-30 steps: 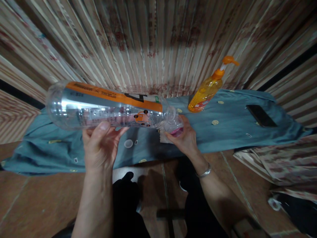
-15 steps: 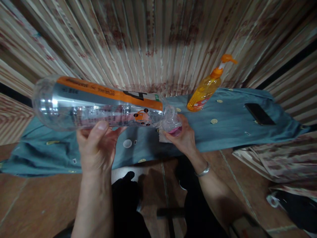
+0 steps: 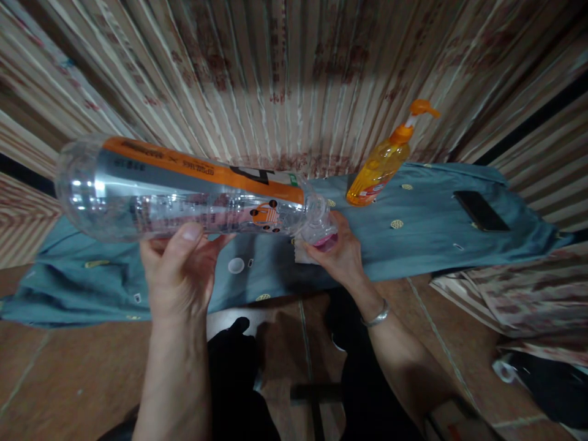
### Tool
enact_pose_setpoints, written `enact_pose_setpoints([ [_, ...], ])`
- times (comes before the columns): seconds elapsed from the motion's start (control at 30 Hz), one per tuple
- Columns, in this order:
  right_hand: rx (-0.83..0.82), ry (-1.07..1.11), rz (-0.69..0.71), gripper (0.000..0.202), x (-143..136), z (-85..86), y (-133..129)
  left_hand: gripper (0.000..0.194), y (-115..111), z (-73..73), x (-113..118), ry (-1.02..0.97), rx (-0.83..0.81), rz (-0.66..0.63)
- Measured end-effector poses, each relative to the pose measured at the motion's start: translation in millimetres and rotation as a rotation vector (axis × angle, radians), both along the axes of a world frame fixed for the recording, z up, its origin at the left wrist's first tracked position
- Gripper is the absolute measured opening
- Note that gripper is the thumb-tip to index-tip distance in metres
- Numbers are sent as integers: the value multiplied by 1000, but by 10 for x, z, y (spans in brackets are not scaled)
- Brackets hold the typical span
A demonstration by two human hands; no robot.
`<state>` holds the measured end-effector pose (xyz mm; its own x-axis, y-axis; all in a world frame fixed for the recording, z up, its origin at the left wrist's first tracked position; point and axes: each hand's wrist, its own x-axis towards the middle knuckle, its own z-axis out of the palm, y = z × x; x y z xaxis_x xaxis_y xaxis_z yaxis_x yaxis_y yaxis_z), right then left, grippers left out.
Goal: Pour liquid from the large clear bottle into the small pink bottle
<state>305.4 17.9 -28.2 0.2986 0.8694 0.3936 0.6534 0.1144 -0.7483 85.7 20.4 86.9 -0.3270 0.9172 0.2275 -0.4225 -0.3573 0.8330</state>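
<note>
My left hand (image 3: 181,263) is closed round the underside of a large clear plastic bottle (image 3: 184,195) with an orange and grey label. The bottle lies nearly level in the air, its base to the left and its neck to the right. In my right hand (image 3: 342,254) is a small clear container (image 3: 320,231) with pink in its lower part. Its top meets the big bottle's mouth; whether the two touch cannot be made out. Beneath my right hand, a pale cloth or paper piece (image 3: 304,253) lies on the table cover.
A blue-green patterned cloth (image 3: 427,208) covers the narrow table. An orange pump bottle (image 3: 379,164) stands at the back, with a black phone (image 3: 481,211) to its right. A small white disc (image 3: 236,265) shows near the front. Pleated curtains (image 3: 275,79) hang behind.
The large bottle has shifted very slightly, its base end a little left and up. Both hands keep their holds in nearly the same place.
</note>
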Motion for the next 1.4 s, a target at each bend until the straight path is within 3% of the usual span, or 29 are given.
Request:
enact_pose_setpoints([
  [0.4, -1, 12, -1, 82, 12, -14, 5, 31, 24, -11, -5, 10, 2, 23],
  [0.67, 8, 7, -16, 80, 12, -36, 10, 46, 16, -2, 9, 0, 2, 32],
  [1.17, -7, 3, -10, 81, 11, -29, 12, 44, 20, 33, 30, 14, -12, 48],
  [1.4, -5, -4, -5, 81, 20, -36, 11, 55, 9, 9, 26, 26, 14, 15],
])
